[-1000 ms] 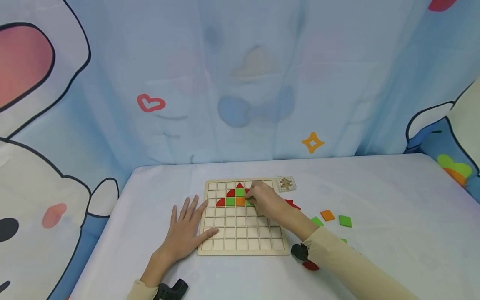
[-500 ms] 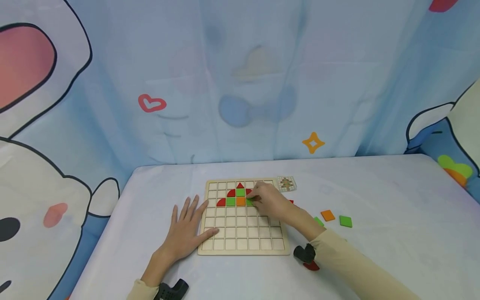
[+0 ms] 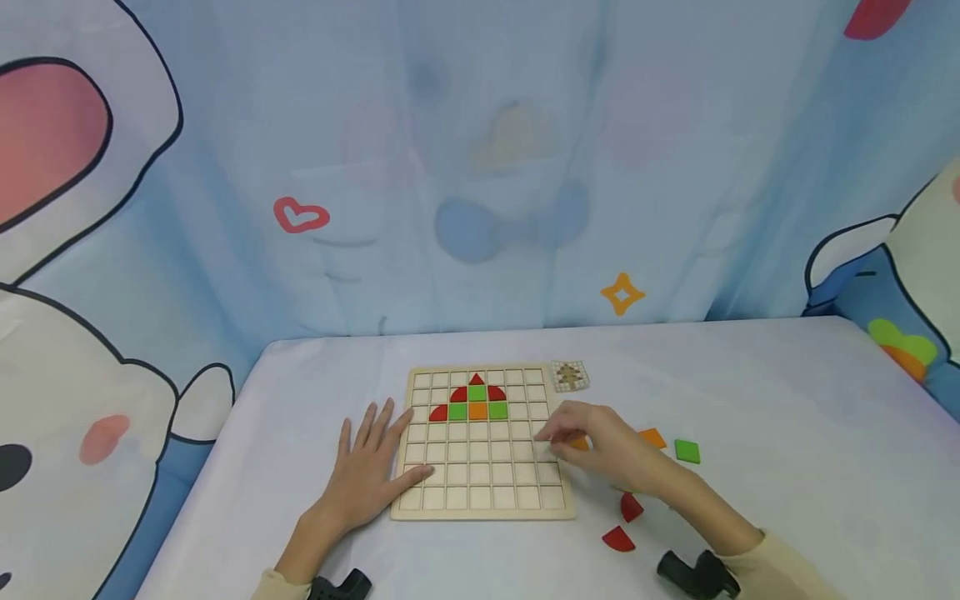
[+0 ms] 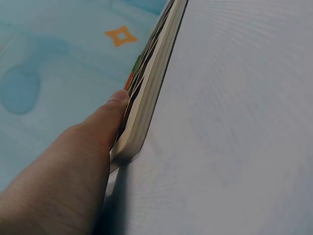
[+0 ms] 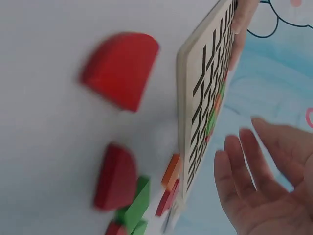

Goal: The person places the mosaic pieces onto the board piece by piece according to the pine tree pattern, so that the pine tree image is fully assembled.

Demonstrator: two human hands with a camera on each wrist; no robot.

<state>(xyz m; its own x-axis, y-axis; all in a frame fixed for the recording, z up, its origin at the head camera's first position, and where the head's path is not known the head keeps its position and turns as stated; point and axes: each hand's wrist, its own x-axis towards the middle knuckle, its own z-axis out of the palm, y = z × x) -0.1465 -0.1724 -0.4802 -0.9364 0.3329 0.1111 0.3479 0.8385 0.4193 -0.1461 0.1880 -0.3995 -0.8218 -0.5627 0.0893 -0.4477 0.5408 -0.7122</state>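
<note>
A wooden grid board lies on the table. Tiles fill several cells near its top: a red triangle, red quarter-circles, green squares and an orange square. My left hand rests spread on the board's left edge; its thumb lies over the rim in the left wrist view. Over the right edge hovers my right hand, fingers loosely bent. Between its fingertips the right wrist view shows nothing. An orange tile is partly hidden behind this hand.
A small pattern card sits by the board's upper right corner. Loose tiles lie to the right: a green square, an orange square and red quarter-circles. More tiles are partly covered by the right arm.
My right hand has left the tile pattern and moved right and nearer to me, uncovering a red quarter-circle and a green square in the grid. The left hand stays put.
</note>
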